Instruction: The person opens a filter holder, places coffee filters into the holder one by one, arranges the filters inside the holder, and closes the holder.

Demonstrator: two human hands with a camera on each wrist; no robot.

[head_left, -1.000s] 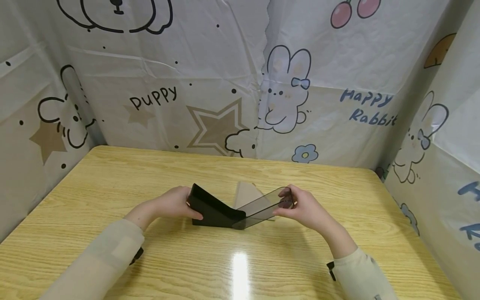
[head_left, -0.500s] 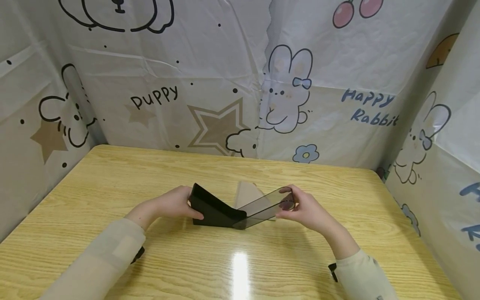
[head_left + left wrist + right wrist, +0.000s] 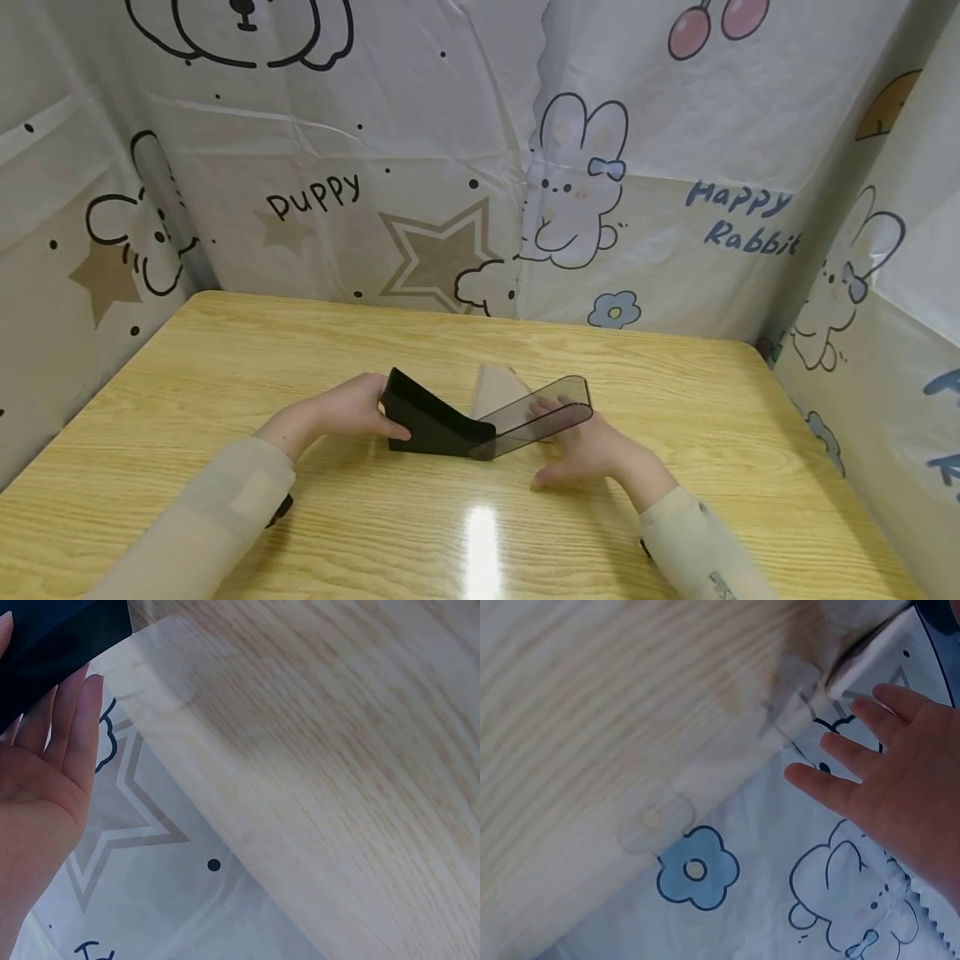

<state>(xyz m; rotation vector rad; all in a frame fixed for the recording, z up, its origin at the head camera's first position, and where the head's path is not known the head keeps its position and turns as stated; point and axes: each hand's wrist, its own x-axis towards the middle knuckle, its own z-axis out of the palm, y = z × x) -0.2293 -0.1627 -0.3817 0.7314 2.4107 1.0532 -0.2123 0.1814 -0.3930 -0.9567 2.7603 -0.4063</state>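
A black box [image 3: 431,429] with a smoky see-through lid [image 3: 551,417] sits mid-table in the head view. The lid is swung out to the right and slants upward. My left hand [image 3: 352,406] grips the box's left end, thumb on the near face. In the left wrist view, that hand's fingers [image 3: 71,727] lie along the black side of the box [image 3: 60,652]. Below the lid's raised end is my right hand [image 3: 588,450], fingers spread, some of them showing through the smoky plastic. The right wrist view shows the right hand [image 3: 900,765] with its fingers extended and holding nothing.
Behind the box and lid lies a flat beige item [image 3: 495,387], partly covered by them. The wooden table [image 3: 300,333] ends at a hung sheet [image 3: 337,250] with cartoon prints, at the back and both sides.
My right hand has let go of the lid's raised end and moved down below it, fingers spreading. The lid keeps its slant, and my left hand keeps its grip on the box.
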